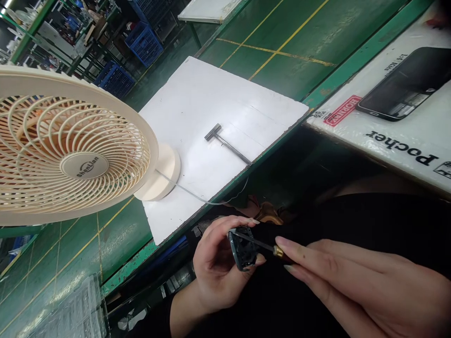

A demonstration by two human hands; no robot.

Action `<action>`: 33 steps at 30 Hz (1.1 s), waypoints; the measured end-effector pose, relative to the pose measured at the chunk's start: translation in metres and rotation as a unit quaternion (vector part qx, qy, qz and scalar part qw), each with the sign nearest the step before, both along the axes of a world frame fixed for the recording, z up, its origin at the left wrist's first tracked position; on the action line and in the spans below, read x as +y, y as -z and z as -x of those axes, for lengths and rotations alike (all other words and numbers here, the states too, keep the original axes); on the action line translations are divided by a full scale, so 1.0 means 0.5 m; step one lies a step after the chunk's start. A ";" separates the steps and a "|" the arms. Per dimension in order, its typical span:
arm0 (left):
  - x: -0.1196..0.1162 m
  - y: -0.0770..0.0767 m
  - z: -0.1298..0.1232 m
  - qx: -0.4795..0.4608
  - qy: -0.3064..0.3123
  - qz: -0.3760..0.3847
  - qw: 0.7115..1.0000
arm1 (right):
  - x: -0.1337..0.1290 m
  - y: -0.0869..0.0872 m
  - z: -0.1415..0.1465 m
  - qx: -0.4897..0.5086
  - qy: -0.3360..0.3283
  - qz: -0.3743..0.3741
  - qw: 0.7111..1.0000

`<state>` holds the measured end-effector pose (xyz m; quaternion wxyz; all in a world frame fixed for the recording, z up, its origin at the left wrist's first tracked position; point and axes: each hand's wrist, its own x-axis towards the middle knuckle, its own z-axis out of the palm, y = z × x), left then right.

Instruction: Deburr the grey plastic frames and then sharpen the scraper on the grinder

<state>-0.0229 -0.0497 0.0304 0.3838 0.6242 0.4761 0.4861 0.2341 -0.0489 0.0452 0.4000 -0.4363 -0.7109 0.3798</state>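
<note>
My left hand (pixel 220 267) is wrapped round a small dark plastic part (pixel 242 251), its hollow side facing my right hand. Between the fingertips of my right hand (pixel 338 272) is a thin tool with a brass collar (pixel 278 251) and a dark shaft; most of its handle is hidden by the fingers. The tool's shaft reaches across the opening of the dark part, over its upper side. Both hands are above my dark-clothed lap, in front of the bench edge.
A cream fan (pixel 84 164) stands at the left on a white board (pixel 268 108), its cable hanging over the edge. A metal hammer-like tool (pixel 230 145) lies on the board. At the right, a phone (pixel 405 84) rests on printed plastic packaging (pixel 352 126). Blue crates (pixel 144 44) stand behind.
</note>
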 end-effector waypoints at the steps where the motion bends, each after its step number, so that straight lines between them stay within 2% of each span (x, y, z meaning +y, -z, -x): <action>1: -0.002 0.002 0.000 -0.006 0.000 0.003 1.000 | 0.004 -0.003 0.001 -0.001 -0.021 -0.001 1.000; 5: -0.008 0.011 -0.009 -0.057 -0.006 0.051 0.997 | 0.013 -0.018 0.002 -0.024 -0.044 0.029 0.998; 8: -0.002 0.013 -0.021 -0.146 -0.075 0.144 0.976 | 0.020 -0.019 -0.022 -0.054 -0.043 0.074 0.995; 10: 0.009 0.010 -0.028 -0.202 -0.129 0.205 0.949 | 0.028 -0.007 -0.057 -0.102 0.012 0.099 0.990; 11: 0.014 0.009 -0.031 -0.216 -0.136 0.238 0.937 | 0.034 0.003 -0.080 -0.143 0.071 0.105 0.982; 12: 0.020 0.008 -0.033 -0.226 -0.134 0.268 0.927 | 0.041 0.015 -0.107 -0.191 0.150 0.107 0.964; 14: 0.027 0.008 -0.040 -0.244 -0.116 0.319 0.908 | 0.056 0.041 -0.164 -0.298 0.313 0.104 0.896; 16: 0.030 0.012 -0.050 -0.255 -0.085 0.364 0.892 | 0.074 0.062 -0.218 -0.357 0.388 0.117 0.842; 17: 0.030 0.015 -0.057 -0.254 -0.070 0.386 0.884 | 0.083 0.070 -0.242 -0.377 0.402 0.129 0.824; 20: 0.027 0.027 -0.078 -0.233 -0.037 0.432 0.870 | 0.105 0.081 -0.288 -0.413 0.407 0.168 0.797; 23: 0.021 0.038 -0.093 -0.210 -0.022 0.438 0.874 | 0.108 0.075 -0.283 -0.443 0.387 0.178 0.789; 25: 0.016 0.044 -0.095 -0.200 0.000 0.425 0.883 | 0.096 0.065 -0.247 -0.457 0.371 0.113 0.801; 26: 0.014 0.045 -0.094 -0.193 0.018 0.412 0.890 | 0.087 0.059 -0.221 -0.444 0.359 0.063 0.819; 28: 0.008 0.046 -0.089 -0.165 0.058 0.383 0.907 | 0.066 0.047 -0.158 -0.338 0.294 0.014 0.894; 29: 0.006 0.045 -0.086 -0.143 0.076 0.362 0.918 | 0.056 0.041 -0.126 -0.258 0.226 0.042 0.938; 30: 0.004 0.043 -0.083 -0.114 0.093 0.335 0.931 | 0.047 0.037 -0.095 -0.177 0.156 0.096 0.967; 32: 0.001 0.038 -0.078 -0.046 0.113 0.272 0.954 | 0.036 0.035 -0.045 -0.057 0.067 0.188 0.978; 33: 0.000 0.036 -0.075 -0.019 0.114 0.247 0.962 | 0.035 0.036 -0.028 -0.025 0.052 0.205 0.977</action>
